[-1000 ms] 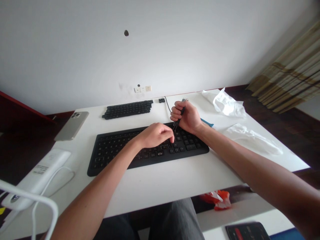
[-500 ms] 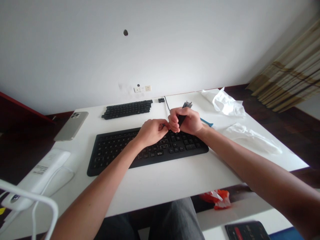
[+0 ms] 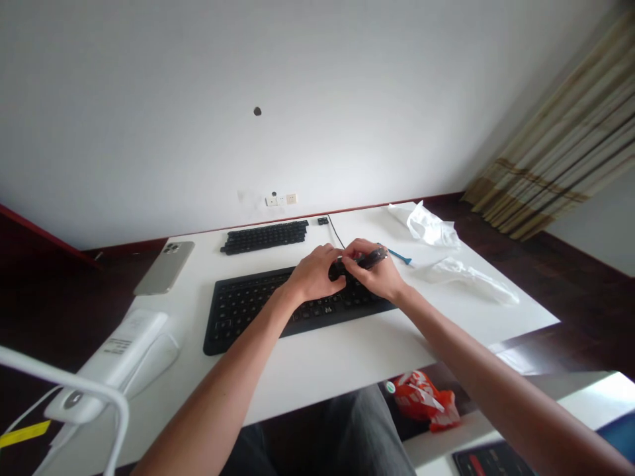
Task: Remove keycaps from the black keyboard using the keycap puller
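Observation:
A black keyboard (image 3: 245, 311) lies across the white table, with both my hands over its right half. My right hand (image 3: 380, 279) grips a slim black pen-shaped tool (image 3: 372, 258), tilted so that one end points left toward my other hand. The fingers of my left hand (image 3: 316, 274) are curled beside that end; something dark shows between thumb and fingers, too hidden to name. Behind the keyboard are rows of black keycaps (image 3: 266, 237) and a small group of loose keycaps (image 3: 323, 221). A blue stick-like tool (image 3: 401, 256) rests right of my right hand.
A phone (image 3: 166, 268) and a white power strip (image 3: 116, 357) with white cables are at the left. Crumpled white plastic bags (image 3: 431, 225) lie at the right. An orange-red package (image 3: 421, 396) sits below the table's front edge. A wall stands behind.
The black tool has swung from pointing up to lying tilted across my right hand, its end toward my left hand. My hands have drawn closer together, and the camera view has shifted.

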`<control>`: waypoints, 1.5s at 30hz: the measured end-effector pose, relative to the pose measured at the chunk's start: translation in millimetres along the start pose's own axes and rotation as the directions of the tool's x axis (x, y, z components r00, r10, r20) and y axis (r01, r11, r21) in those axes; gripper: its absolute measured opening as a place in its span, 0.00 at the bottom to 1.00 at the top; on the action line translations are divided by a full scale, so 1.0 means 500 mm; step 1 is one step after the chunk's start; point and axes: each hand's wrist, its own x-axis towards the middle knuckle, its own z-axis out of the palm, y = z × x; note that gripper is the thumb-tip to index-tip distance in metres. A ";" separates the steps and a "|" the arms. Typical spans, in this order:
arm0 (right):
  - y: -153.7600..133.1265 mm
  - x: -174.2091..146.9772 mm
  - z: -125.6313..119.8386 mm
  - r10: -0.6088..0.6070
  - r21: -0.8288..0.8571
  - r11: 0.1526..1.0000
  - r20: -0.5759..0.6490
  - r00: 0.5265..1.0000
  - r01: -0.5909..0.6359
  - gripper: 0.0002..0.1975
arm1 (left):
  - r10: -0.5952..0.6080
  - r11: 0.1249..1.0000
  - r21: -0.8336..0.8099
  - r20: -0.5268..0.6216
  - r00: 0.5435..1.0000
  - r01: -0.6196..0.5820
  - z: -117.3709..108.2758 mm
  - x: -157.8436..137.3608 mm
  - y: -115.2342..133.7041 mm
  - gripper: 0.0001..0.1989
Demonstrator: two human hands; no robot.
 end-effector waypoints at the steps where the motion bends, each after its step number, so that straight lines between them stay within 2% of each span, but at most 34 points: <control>1: -0.004 -0.014 0.002 -0.012 -0.088 0.996 -0.051 0.999 0.008 0.04 | 0.033 0.999 0.027 0.011 0.999 -0.033 0.004 -0.002 0.002 0.21; 3: -0.011 -0.038 0.007 -0.009 -0.183 0.983 -0.069 0.998 -0.004 0.04 | 0.056 0.995 0.075 0.026 0.998 -0.058 0.016 -0.006 0.007 0.26; 7: -0.017 -0.074 0.020 0.096 -0.190 0.977 -0.028 0.995 -0.099 0.08 | 0.047 0.991 0.118 0.072 0.996 -0.056 0.045 -0.013 0.021 0.32; 12: -0.003 -0.088 0.028 0.132 -0.137 0.981 -0.041 0.990 -0.137 0.15 | 0.012 0.985 0.164 0.200 0.980 -0.046 0.054 -0.017 0.033 0.26; 16: 0.009 -0.088 0.034 0.185 -0.061 0.980 -0.067 0.980 -0.189 0.20 | -0.009 0.985 0.172 0.242 0.970 -0.033 0.053 -0.016 0.035 0.26; 28: 0.008 -0.094 0.037 0.204 -0.024 0.978 -0.132 0.970 -0.209 0.20 | 0.011 0.979 0.198 0.180 0.984 -0.047 0.066 -0.018 0.030 0.25; 34: 0.006 -0.096 0.036 0.180 0.015 0.984 -0.119 0.976 -0.180 0.20 | 0.007 0.979 0.199 0.187 0.982 -0.045 0.064 -0.014 0.030 0.25; 40: 0.017 -0.101 0.029 0.223 0.045 0.975 -0.252 0.942 -0.219 0.24 | -0.022 0.989 0.147 0.195 0.980 -0.007 0.066 -0.009 0.047 0.26; 45: 0.020 -0.099 0.031 0.211 0.014 0.977 -0.249 0.945 -0.214 0.24 | -0.011 0.990 0.141 0.156 0.988 -0.011 0.071 -0.013 0.048 0.26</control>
